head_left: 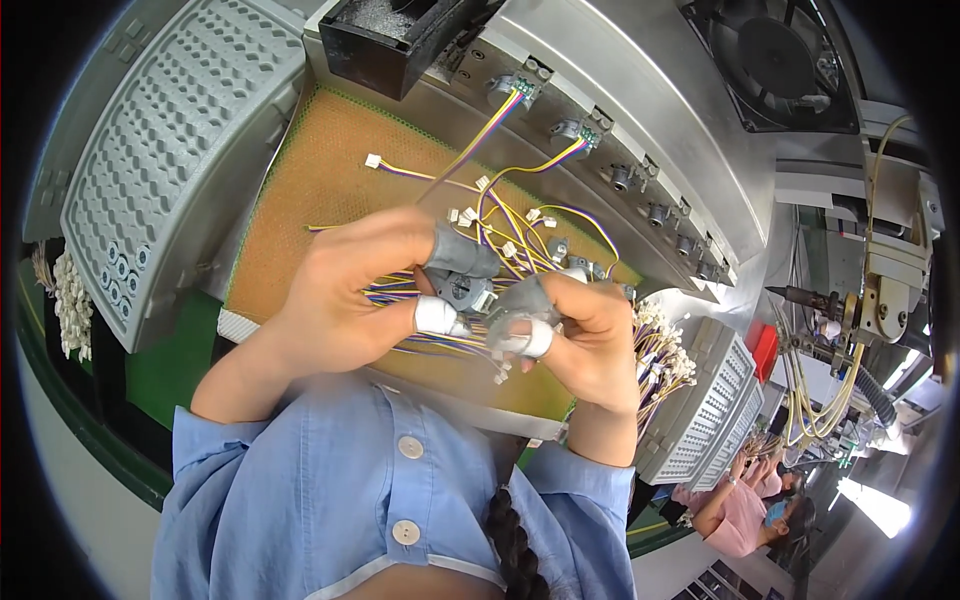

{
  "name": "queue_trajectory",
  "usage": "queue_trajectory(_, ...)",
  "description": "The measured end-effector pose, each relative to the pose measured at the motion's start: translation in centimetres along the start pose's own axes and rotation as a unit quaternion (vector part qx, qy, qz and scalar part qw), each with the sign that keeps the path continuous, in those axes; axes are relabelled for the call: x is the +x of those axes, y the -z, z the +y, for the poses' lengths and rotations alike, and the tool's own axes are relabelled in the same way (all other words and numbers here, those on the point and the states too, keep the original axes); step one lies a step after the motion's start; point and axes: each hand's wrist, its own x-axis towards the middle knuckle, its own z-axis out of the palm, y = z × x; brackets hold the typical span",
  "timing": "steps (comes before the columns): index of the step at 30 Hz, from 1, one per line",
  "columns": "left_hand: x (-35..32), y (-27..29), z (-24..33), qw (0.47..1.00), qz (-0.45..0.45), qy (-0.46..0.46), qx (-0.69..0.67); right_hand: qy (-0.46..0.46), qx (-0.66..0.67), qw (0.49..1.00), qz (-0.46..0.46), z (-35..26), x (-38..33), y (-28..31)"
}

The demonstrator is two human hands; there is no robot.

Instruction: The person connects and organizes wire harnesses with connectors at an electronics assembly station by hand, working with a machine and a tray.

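Note:
Over the near part of the orange mat (320, 150), my two hands are close together. My left hand (345, 290), with grey finger covers and a white-wrapped thumb, pinches a small round grey motor (462, 292). My right hand (598, 345), covered the same way, is closed just right of it; its fingertips are blurred and hide what they hold. Beneath and behind my hands lies a loose bunch of yellow, white and purple wires (515, 235) with small white connectors. Two more wired motors, one with a green board (522, 88), sit in the metal fixture (640, 125).
A grey dimpled tray (190, 140) with several round parts stands at the left. A black metal box (370, 50) stands at the back. At right are a bundle of connectors (665, 350), more trays (700, 410), a fan (770, 55), a hose-fed machine (885, 290) and a co-worker (740, 515).

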Motion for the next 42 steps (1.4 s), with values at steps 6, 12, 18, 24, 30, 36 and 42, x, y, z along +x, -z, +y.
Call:
queue_trajectory(6, 0.2, 0.5, -0.2, 0.983, -0.001, -0.107, 0.15, -0.001, -0.095, 0.995, 0.012, -0.1, 0.3, -0.3)
queue_trajectory(12, 0.5, -0.2, 0.1, 0.987, 0.019, -0.094, 0.132, -0.068, -0.01, 0.997, -0.02, -0.3, 0.1, 0.0)
queue_trajectory(18, 0.5, -0.4, -0.8, 0.932, 0.04, -0.266, 0.243, -0.129, 0.17, 0.973, -0.083, 1.8, 0.8, 0.5)
queue_trajectory(24, 3.3, 1.6, 1.2, 0.948, -0.117, -0.181, 0.235, -0.071, 0.124, 0.987, -0.071, 3.0, 1.4, 1.0)
queue_trajectory(30, 2.7, 2.3, -2.2, 0.985, -0.065, -0.106, 0.12, -0.048, 0.208, 0.975, -0.065, 3.1, 2.1, -0.8)
queue_trajectory(36, -1.7, 9.6, -3.6, 0.947, 0.08, 0.089, 0.297, -0.001, 0.217, 0.972, 0.089, 3.9, 1.4, 1.2)
queue_trajectory(42, -5.2, 8.5, -6.7, 0.847, 0.02, -0.079, 0.526, -0.003, 0.278, 0.934, 0.223, 3.8, 2.1, -1.5)
